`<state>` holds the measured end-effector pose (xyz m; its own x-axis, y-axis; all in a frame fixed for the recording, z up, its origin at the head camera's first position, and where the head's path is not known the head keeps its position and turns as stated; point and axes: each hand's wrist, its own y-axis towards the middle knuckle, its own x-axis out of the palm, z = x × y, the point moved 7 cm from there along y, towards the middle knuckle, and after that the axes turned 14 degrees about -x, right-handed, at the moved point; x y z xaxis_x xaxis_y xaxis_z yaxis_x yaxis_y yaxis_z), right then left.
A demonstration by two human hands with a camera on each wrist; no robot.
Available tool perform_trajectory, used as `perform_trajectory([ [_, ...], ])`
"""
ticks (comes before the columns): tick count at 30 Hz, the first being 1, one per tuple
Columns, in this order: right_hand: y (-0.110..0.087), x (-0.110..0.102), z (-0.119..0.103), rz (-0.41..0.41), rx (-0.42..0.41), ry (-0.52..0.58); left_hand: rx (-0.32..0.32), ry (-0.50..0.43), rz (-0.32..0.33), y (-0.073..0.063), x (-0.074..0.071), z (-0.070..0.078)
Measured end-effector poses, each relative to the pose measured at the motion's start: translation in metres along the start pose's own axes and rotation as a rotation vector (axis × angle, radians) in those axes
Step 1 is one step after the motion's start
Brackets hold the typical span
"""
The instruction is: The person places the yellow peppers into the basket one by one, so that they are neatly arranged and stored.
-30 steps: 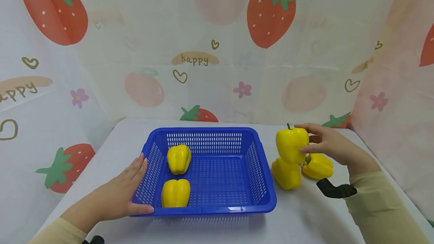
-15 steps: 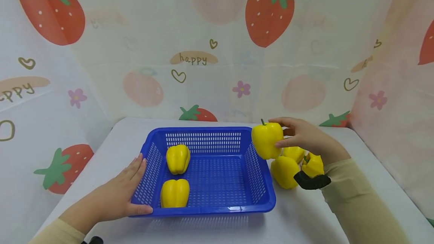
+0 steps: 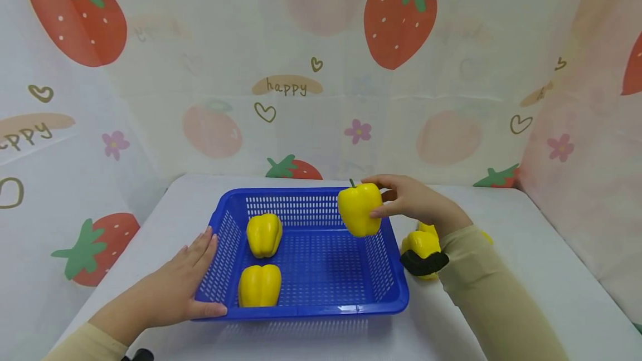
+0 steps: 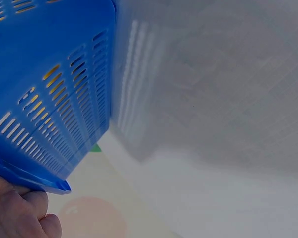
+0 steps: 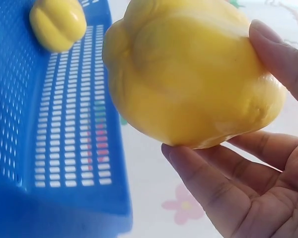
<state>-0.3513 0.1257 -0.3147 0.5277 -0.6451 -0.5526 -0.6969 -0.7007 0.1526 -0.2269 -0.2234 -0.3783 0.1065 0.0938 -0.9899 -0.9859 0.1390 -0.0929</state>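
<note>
My right hand (image 3: 411, 202) holds a yellow bell pepper (image 3: 360, 210) upright, stem up, over the right side of a blue plastic basket (image 3: 301, 312). In the right wrist view, the thumb (image 5: 280, 54) is on one side of this pepper (image 5: 188, 74) and the fingertips on the other. Two more yellow bell peppers, one farther back (image 3: 264, 235) and one nearer (image 3: 259, 286), lie in the basket's left half. My left hand (image 3: 165, 288) holds the basket's front left corner, thumb on the front rim, fingers along the left rim.
Right of the basket, more yellow bell peppers (image 3: 423, 243) sit on the white table (image 3: 481, 316), partly hidden by the right sleeve and a black wrist strap (image 3: 423, 263). A strawberry-print cloth (image 3: 321, 127) walls in the back and sides.
The right hand has carried the bell pepper left, from above the peppers on the table to over the basket. The left hand stays at the basket's corner.
</note>
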Motion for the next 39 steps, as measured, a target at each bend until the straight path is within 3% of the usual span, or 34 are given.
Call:
perform_trajectory([
  [18, 0.049, 0.039, 0.001, -0.035, -0.024, 0.055, 0.007, 0.002, -0.016, -0.001, 0.001, 0.000],
  [23, 0.058, 0.044, 0.001, -0.036, -0.009, 0.024, 0.004, -0.003, -0.006, 0.001, 0.001, 0.000],
  [39, 0.080, 0.070, 0.019, -0.063, 0.074, 0.136, -0.006, 0.007, -0.004, 0.003, 0.005, -0.003],
])
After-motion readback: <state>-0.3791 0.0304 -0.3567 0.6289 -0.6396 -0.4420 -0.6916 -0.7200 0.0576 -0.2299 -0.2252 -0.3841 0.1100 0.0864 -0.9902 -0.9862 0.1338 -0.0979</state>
